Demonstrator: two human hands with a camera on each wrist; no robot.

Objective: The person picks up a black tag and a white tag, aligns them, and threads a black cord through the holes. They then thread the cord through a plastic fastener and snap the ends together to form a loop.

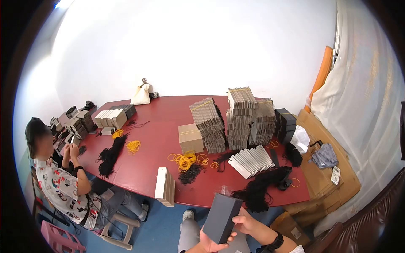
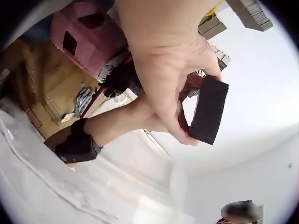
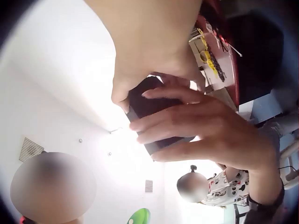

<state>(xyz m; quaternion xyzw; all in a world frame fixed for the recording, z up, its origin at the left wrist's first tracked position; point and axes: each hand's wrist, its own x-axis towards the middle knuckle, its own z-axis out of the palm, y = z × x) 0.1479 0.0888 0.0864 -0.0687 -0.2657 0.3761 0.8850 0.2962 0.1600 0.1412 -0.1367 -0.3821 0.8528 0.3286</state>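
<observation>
A dark grey rectangular block (image 1: pixel 222 217) is held between both hands over the person's lap, just off the table's front edge. From below, the left hand (image 1: pixel 211 243) grips its lower end. The right hand (image 1: pixel 244 222) pinches its right side, thumb on the near face. In the left wrist view, the block (image 2: pixel 210 110) shows a black end between the left hand's (image 2: pixel 170 74) thumb and fingers. Several left-hand fingers (image 3: pixel 187 122) lie across the block (image 3: pixel 152 100) in the right wrist view, with the right hand (image 3: pixel 149 56) at its other side.
The red table (image 1: pixel 160 109) bears stacked grey bundles (image 1: pixel 208 124), a white-edged stack (image 1: pixel 165 187) at its front edge, fanned strips (image 1: pixel 252 162), yellow bands (image 1: pixel 184 161) and black cords (image 1: pixel 262 187). A seated person (image 1: pixel 63 181) works at left; cardboard (image 1: pixel 333 185) lies at right.
</observation>
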